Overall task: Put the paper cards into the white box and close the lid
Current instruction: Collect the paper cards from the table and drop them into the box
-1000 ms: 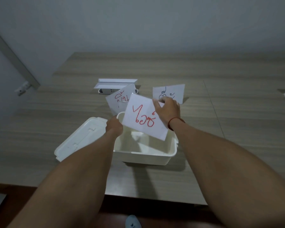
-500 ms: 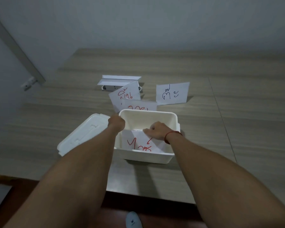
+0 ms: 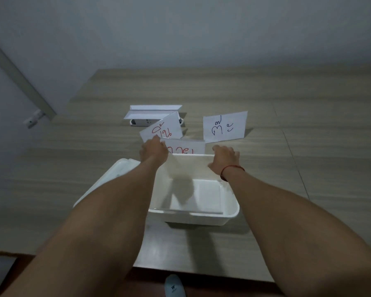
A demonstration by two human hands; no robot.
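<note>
The open white box (image 3: pixel 231 213) stands in the middle of the table, and a paper card (image 3: pixel 204 196) lies flat on its bottom. Its lid (image 3: pixel 118 170) rests beside it on the left, partly under my left forearm. A card with red writing (image 3: pixel 186 147) stands just behind the box. My left hand (image 3: pixel 153 150) has its fingers closed over that card's upper left corner. My right hand (image 3: pixel 224 159) hovers over the box's far right rim, fingers apart and holding nothing. A second red-lettered card (image 3: pixel 164 128) and a dark-lettered card (image 3: pixel 224 127) stand farther back.
A white power strip with folded paper on it (image 3: pixel 154 113) lies behind the cards. The table's front edge runs just below the box, with a shoe (image 3: pixel 174 288) on the floor beneath. A wall fitting (image 3: pixel 33 119) is at the left.
My right hand put the red-lettered card into the box, let go and rose to the far rim. My left hand left the box's rim and moved forward to the card behind it.
</note>
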